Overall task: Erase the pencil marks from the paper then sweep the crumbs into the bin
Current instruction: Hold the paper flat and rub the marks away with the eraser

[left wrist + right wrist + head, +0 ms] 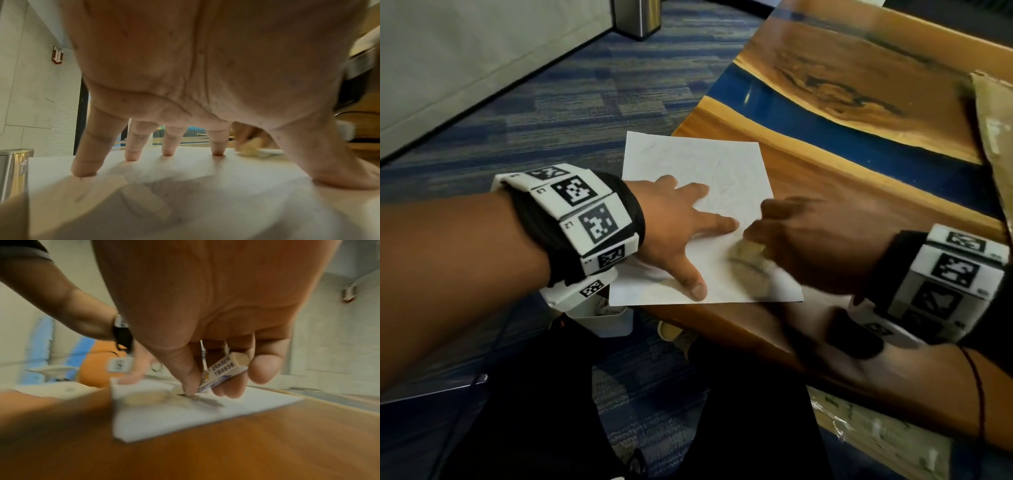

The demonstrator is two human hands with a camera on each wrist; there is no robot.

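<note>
A white sheet of paper (698,164) lies at the near left corner of the wooden table (842,192), with faint pencil lines on it. My left hand (681,222) presses it flat with spread, straight fingers (133,146). My right hand (801,240) is blurred and grips a white eraser (222,371) in a printed sleeve, its lower end down on the paper (185,415). A dark pencil mark (205,400) shows just under the eraser. A small white bin (606,318) sits on the floor below the table's left edge, mostly hidden by my left wrist.
A steel trash can (638,17) stands far off on the blue carpet (568,102). A cardboard sheet (993,137) lies at the table's right edge. The table has a blue resin strip (859,137) across it. My legs are below the table edge.
</note>
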